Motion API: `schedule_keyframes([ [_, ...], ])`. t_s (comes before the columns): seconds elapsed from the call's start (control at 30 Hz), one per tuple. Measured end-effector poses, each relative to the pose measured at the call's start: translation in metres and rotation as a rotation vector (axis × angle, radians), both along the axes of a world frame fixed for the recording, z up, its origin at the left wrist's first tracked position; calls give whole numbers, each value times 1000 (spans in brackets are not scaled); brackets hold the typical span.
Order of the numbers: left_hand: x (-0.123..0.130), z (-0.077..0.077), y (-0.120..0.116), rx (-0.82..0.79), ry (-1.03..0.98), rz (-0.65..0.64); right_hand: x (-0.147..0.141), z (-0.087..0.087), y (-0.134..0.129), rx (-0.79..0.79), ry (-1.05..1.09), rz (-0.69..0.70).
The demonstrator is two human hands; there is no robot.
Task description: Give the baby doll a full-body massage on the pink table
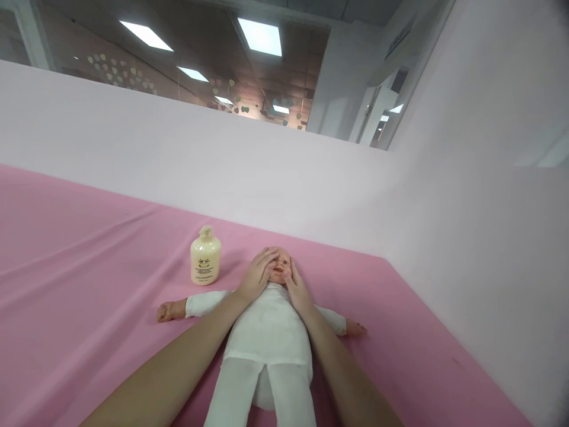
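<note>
A baby doll (pixel 272 326) in a white top and white trousers lies on its back, arms spread to the sides and head toward the wall. My left hand (pixel 258 274) rests along the left side of the doll's head, its stretched fingers reaching over the cheek and eye. Against the right side of the head lies my right hand (pixel 297 289), fingers extended upward. Part of the doll's face shows between my hands. Neither hand grips anything. To the left of the head, a pale yellow pump bottle (pixel 205 258) stands upright.
A pink sheet (pixel 111 255) with some creases covers the surface under the doll. Behind it rises a white wall (pixel 200 160) with a window above, and another white wall (pixel 480 237) stands at the right.
</note>
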State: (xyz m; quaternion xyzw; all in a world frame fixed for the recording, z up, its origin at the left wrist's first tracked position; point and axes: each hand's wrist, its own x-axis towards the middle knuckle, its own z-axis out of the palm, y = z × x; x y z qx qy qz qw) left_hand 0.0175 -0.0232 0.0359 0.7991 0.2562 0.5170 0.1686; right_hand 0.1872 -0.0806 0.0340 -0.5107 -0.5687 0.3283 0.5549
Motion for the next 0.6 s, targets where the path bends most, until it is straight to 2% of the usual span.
schedule_keyframes([
  [0.17,0,0,3,-62,19,-60,-2,7,-5,-55,-11,52],
  [0.37,2,-6,7,-175,-99,-10,0,10,-4,-2,25,15],
  [0.6,0,-9,16,-195,-116,-106,-2,11,-8,-67,121,173],
])
